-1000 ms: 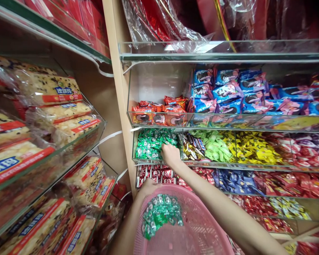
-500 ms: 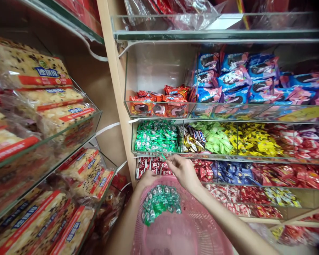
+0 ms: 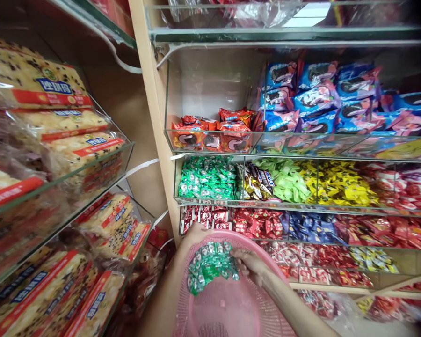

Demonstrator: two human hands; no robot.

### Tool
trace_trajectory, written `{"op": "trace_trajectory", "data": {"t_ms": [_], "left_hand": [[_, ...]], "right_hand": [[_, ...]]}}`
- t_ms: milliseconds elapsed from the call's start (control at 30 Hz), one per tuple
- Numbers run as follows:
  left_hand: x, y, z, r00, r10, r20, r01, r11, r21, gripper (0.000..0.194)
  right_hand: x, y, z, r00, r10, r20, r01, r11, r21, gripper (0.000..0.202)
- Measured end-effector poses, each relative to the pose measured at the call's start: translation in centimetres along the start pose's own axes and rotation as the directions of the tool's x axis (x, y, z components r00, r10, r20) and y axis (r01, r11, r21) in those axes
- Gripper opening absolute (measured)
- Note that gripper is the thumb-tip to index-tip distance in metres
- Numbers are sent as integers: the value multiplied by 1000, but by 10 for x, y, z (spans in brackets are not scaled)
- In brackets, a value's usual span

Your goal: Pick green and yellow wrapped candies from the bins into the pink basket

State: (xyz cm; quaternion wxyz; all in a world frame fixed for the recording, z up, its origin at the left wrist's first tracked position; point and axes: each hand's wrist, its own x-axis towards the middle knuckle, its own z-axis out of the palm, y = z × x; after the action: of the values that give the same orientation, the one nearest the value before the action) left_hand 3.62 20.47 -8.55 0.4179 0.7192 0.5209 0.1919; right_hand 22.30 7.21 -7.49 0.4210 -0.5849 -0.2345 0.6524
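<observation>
Way off to the left of the pink basket (image 3: 222,309), long wrapped snack bars (image 3: 96,304) are stacked on glass shelves, red strips and blue labels showing. Between those and the basket, a pale wooden post (image 3: 154,107) can be seen. The basket's far left rim is gripped by the left hand (image 3: 195,234), fingers mostly hidden. Just past the rim there, red-and-white packets (image 3: 205,216) are lined up, with green-wrapped sweets (image 3: 206,180) kept in a glass bin above and orange packs (image 3: 187,135) higher again. Inside the basket, a heap of green sweets (image 3: 210,262) is piled at the far left side. The right hand (image 3: 250,266) is held inside the basket too, right by the heap's right edge, fingers curled in narrow; whether a sweet is being pinched can't be told. Beyond the basket and to its right, pale green sweets (image 3: 286,180), blue-wrapped sweets (image 3: 310,228) and yellow sweets (image 3: 338,185) are shelved, with blue-and-pink packs (image 3: 315,100) stacked higher up.
</observation>
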Motion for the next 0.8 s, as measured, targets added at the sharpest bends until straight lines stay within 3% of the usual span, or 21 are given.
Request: {"op": "trace_trajectory", "data": {"t_ms": [367, 667, 800], "left_hand": [[-4, 6, -2, 1000, 5, -18, -5, 1000, 4, 53], [-13, 16, -5, 1000, -31, -4, 31, 999, -10, 54], [-11, 15, -5, 1000, -23, -12, 23, 1000, 2, 55]], "right_hand": [[6, 4, 7, 998, -12, -69, 9, 999, -46, 19], [16, 14, 3, 992, -101, -76, 90, 987, -136, 37], [9, 10, 9, 984, -120, -136, 88, 972, -219, 46]]}}
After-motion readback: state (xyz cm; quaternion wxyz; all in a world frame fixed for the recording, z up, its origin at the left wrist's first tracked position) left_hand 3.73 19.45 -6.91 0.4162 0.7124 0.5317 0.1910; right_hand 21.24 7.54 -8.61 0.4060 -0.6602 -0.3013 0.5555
